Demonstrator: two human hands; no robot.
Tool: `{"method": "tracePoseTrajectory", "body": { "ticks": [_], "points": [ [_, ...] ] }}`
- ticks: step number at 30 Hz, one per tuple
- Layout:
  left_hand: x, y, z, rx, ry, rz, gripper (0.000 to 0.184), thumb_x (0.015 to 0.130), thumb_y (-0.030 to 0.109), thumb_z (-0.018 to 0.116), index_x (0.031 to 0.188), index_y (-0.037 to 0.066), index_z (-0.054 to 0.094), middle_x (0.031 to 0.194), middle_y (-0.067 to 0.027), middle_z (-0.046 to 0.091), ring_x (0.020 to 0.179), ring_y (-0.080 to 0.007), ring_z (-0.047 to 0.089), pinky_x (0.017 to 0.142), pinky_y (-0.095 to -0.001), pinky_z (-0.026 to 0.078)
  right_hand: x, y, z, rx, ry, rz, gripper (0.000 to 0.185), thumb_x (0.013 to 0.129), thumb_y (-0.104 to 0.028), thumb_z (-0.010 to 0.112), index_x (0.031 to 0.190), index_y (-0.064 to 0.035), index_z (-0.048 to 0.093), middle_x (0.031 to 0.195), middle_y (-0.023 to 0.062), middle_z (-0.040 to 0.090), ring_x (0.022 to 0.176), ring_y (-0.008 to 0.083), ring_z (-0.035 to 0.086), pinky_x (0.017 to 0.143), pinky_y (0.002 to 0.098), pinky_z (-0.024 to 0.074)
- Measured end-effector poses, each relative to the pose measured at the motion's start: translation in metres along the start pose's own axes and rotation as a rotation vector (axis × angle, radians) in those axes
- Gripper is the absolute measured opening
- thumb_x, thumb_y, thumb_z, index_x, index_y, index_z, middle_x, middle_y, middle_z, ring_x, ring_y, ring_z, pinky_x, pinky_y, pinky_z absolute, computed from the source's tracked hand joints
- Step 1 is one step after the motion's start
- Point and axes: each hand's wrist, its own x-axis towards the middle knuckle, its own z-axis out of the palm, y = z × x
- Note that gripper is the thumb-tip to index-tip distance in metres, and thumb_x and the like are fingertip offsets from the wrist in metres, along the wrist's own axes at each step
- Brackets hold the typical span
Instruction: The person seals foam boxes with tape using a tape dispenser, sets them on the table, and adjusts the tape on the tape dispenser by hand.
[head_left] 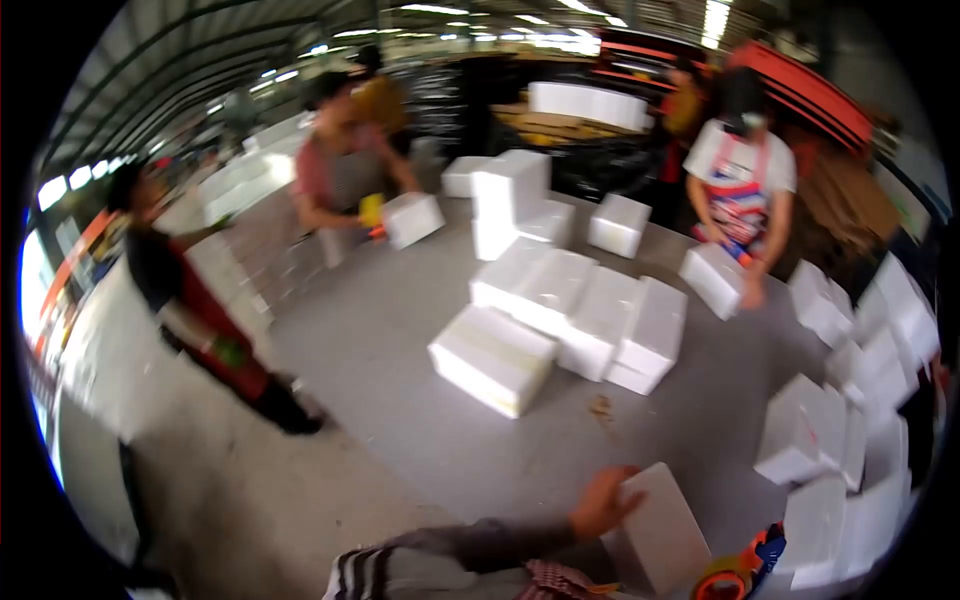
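Low in the picture, my left hand point(603, 505) grips the near left edge of a white foam box point(662, 535), which stands tilted by the table's front edge. To the right of that box is a tape dispenser point(745, 568), orange and dark blue with a roll of yellowish tape. I cannot see my right hand. Beyond, several white foam boxes point(495, 358) lie close together in the middle of the grey table point(370, 340).
More white boxes point(800, 430) are piled along the right side. Across the table, one person point(340, 170) holds a box and a yellow tool; another person point(740, 180) works on a box at right. A person in a red apron point(200, 300) stands at left.
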Motion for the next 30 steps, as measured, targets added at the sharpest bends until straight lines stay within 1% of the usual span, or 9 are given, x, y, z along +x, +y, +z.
{"method": "tracePoseTrajectory", "body": {
  "ticks": [1,3,5,7,15,18,27,28,30],
  "points": [
    [0.003,-0.002,0.013,-0.463,-0.153,-0.047,0.038,0.082,0.028,0.062,0.111,0.007,0.049,0.098,-0.0084,0.055,0.09,-0.0183,0.052,0.081,-0.0315,0.041,0.004,-0.014,0.009,-0.032,-0.049,-0.122,0.042,0.075,-0.02,0.061,0.111,0.0006,0.052,0.097,0.0181,0.057,0.087,0.0366,0.053,0.079,0.044,0.0431],
    [0.019,0.059,-0.035,-0.847,-0.604,-0.579,0.044,0.088,0.049,0.046,0.11,0.011,0.049,0.091,-0.0014,0.055,0.086,-0.0102,0.051,0.078,-0.0254,0.04,0.005,-0.033,0.031,-0.036,-0.195,-0.33,0.043,0.073,-0.018,0.063,0.11,0.0016,0.053,0.097,0.02,0.056,0.087,0.0385,0.052,0.079,0.0451,0.0429],
    [0.019,0.064,-0.051,-1.266,-0.732,-0.893,0.045,0.087,0.053,0.043,0.109,0.014,0.05,0.096,0.001,0.054,0.088,-0.0086,0.051,0.077,-0.0247,0.04,0.005,-0.045,0.05,-0.029,-0.414,-0.493,0.044,0.072,-0.015,0.066,0.11,0.0025,0.053,0.096,0.022,0.056,0.086,0.0405,0.052,0.079,0.0462,0.0427],
    [0.01,0.052,-0.067,-1.325,-0.643,-0.879,0.042,0.087,0.05,0.044,0.108,0.015,0.05,0.097,0.0016,0.055,0.088,-0.0088,0.051,0.076,-0.0251,0.04,0.004,-0.057,0.071,-0.293,-0.622,-0.842,0.046,0.073,-0.022,0.068,0.109,0.0029,0.055,0.094,0.0214,0.057,0.084,0.0396,0.052,0.076,0.0451,0.0437],
    [-0.056,0.022,-0.128,-1.388,-0.076,-0.914,0.016,0.09,0.027,0.051,0.1,0.015,0.052,0.094,0.0017,0.057,0.087,-0.0107,0.053,0.074,-0.0265,0.043,-0.029,-0.045,0.119,-0.063,-1.054,-0.779,0.042,0.067,-0.013,0.068,0.106,0.0006,0.059,0.093,0.0188,0.055,0.083,0.0352,0.053,0.073,0.0417,0.0447],
    [-0.067,0.009,-0.125,-1.354,0.035,-0.922,0.006,0.09,0.017,0.051,0.096,0.014,0.051,0.083,0.0006,0.055,0.07,-0.0102,0.051,0.063,-0.0217,0.043,-0.027,-0.045,0.118,-0.045,-1.21,-0.83,0.043,0.067,-0.014,0.069,0.107,-0.0044,0.059,0.093,0.0194,0.055,0.084,0.035,0.053,0.074,0.0405,0.0448],
    [-0.015,0.009,-0.091,-0.917,-0.273,-0.526,0.005,0.088,0.013,0.052,0.085,0.009,0.053,0.077,0.0001,0.053,0.068,-0.0117,0.049,0.062,-0.0246,0.042,0.006,-0.054,0.044,-0.347,-1.034,-0.857,0.049,0.071,-0.013,0.061,0.119,-0.0124,0.051,0.102,0.018,0.051,0.088,0.0353,0.053,0.076,0.0434,0.0441],
    [0.002,0.011,-0.095,-0.878,-0.272,-0.451,0.005,0.088,0.013,0.051,0.084,0.01,0.052,0.077,0.0002,0.053,0.068,-0.0112,0.049,0.062,-0.0244,0.042,0.017,-0.067,0.03,-0.417,-0.961,-0.854,0.056,0.062,0.0,0.063,0.115,-0.0119,0.053,0.094,0.019,0.049,0.079,0.0356,0.052,0.069,0.0415,0.0443],
    [0.035,0.005,-0.099,-0.804,-0.242,-0.318,0.006,0.088,0.013,0.051,0.082,0.01,0.051,0.075,0.0003,0.052,0.068,-0.0102,0.049,0.062,-0.0241,0.042,0.032,-0.1,-0.001,-0.638,-0.876,-0.734,0.049,0.064,-0.007,0.064,0.112,-0.0147,0.057,0.097,0.019,0.049,0.081,0.0353,0.054,0.071,0.0388,0.0461]
  ]
}}
